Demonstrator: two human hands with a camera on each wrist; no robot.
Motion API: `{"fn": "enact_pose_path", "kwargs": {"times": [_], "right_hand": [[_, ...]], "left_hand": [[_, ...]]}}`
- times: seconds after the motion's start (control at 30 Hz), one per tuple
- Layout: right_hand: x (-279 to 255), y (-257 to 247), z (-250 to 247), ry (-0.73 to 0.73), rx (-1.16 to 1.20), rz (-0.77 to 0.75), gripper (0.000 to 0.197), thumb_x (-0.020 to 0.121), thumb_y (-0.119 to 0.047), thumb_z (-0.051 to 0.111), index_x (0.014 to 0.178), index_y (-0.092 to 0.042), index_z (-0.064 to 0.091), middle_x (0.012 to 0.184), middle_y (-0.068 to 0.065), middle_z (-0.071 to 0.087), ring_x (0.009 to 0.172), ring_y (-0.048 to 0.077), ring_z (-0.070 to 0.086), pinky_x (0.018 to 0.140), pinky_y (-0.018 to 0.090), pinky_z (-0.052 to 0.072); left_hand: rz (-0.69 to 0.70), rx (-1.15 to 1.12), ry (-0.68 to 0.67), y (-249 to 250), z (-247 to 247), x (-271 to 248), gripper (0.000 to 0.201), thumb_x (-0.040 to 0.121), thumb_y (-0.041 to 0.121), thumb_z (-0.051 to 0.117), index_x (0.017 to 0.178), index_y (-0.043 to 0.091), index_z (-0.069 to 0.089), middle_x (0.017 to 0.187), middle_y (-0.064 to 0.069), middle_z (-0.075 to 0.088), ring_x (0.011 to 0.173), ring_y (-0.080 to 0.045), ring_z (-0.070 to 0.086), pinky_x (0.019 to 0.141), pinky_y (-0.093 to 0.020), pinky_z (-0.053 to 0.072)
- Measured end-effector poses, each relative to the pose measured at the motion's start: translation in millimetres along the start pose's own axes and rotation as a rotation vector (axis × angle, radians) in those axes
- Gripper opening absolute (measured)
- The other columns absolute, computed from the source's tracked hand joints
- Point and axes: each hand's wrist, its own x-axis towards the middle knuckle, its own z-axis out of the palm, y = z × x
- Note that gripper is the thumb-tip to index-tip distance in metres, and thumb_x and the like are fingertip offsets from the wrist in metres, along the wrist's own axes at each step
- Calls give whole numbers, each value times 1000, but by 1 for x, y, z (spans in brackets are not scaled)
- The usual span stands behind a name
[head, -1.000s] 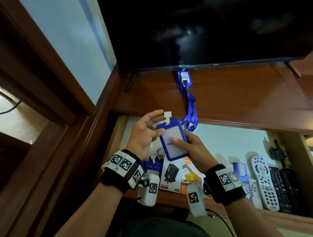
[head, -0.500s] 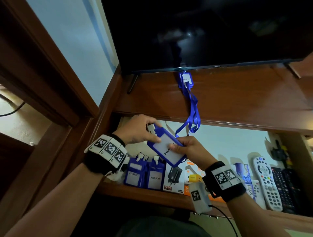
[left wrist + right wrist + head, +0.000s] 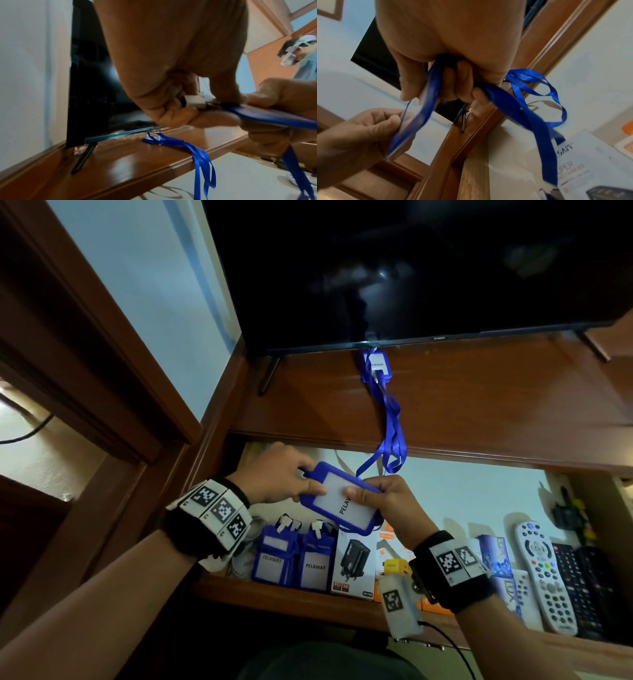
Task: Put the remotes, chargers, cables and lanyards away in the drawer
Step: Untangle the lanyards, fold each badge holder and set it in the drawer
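Observation:
Over the open drawer (image 3: 294,590) both hands hold a blue badge holder (image 3: 334,501) marked PELAWAT. My left hand (image 3: 284,477) pinches its clip end (image 3: 195,100); my right hand (image 3: 380,494) grips the other end (image 3: 426,97) together with its blue strap (image 3: 518,108). Another blue lanyard (image 3: 387,412) lies on the cabinet top under the TV, its ribbon hanging over the edge (image 3: 202,159). In the drawer stand two more badge holders (image 3: 294,563), charger boxes (image 3: 354,566) and remotes (image 3: 544,573).
A dark TV (image 3: 411,268) stands on the wooden cabinet top (image 3: 496,405). A wooden frame (image 3: 102,344) and pale wall are to the left. Black cables and small items (image 3: 568,511) sit at the drawer's right end. A person (image 3: 303,56) shows in the left wrist view.
The badge holder has come down and tilted from upright to nearly flat, lower over the drawer's left part. My left hand went from loosely touching it to pinching its clip end.

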Motion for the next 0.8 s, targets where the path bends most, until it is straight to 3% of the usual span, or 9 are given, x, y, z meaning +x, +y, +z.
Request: {"fn": "enact_pose_path", "kwargs": {"times": [0.13,0.23,0.27,0.4,0.47,0.53,0.6,0.7,0.8], "right_hand": [[0,1,2,36,20,-30,18,83,-20,69,78,-3,67,55,-3,63,45,4,54,45,14,38],[0,2,1,50,-20,-57,18,83,-16,70,70,-5,64,51,-4,60,44,6,52,44,14,38],[0,3,1,49,-32,-58,18,81,-16,72,71,-4,65,54,-2,62,47,9,56,46,16,41],[1,5,-1,22,-76,-39,23,74,-21,76,74,1,66,63,5,68,57,15,64,52,20,48],[1,6,0,30,-95,-39,29,71,-24,78,74,3,65,64,8,68,58,17,64,53,23,49],[0,7,2,36,-89,-39,23,75,-16,76,74,3,65,56,1,66,49,8,60,49,17,45],[-2,9,5,46,-73,-22,17,82,-8,70,75,5,63,45,-6,59,38,1,51,42,10,37],[-2,18,5,81,-53,-27,33,83,-10,69,56,-4,50,37,-10,41,35,2,34,43,14,29],[1,23,0,109,-91,-21,35,84,-13,69,56,-4,52,39,-11,42,38,4,30,44,18,27]], "left_hand": [[-59,-40,139,-7,4,4,21,78,43,73,90,26,69,97,4,66,95,-12,58,88,-37,48],[-79,-125,48,-10,8,4,19,78,36,75,91,23,72,99,5,70,96,-9,61,91,-34,47],[-72,-149,0,-11,8,4,21,78,33,75,94,20,73,100,4,71,95,-6,61,88,-30,48],[-99,-243,-136,-16,11,1,23,79,23,75,97,10,72,91,-2,73,67,0,63,56,-11,45],[-112,-288,-193,-17,12,-1,25,80,19,74,100,5,70,93,-7,73,70,-8,68,55,-12,46],[-105,-321,-207,-19,12,-2,25,82,16,72,103,3,68,96,-9,73,74,-12,69,57,-13,48],[-96,-323,-173,-23,11,-3,24,82,15,71,103,3,69,97,-10,73,75,-14,70,61,-18,52],[-113,-320,-96,-30,8,-1,15,81,13,73,95,7,70,93,-4,73,84,-20,71,73,-30,59],[-134,-384,64,-30,1,-4,9,83,8,70,91,11,70,84,2,69,76,-12,69,58,-15,53]]}}
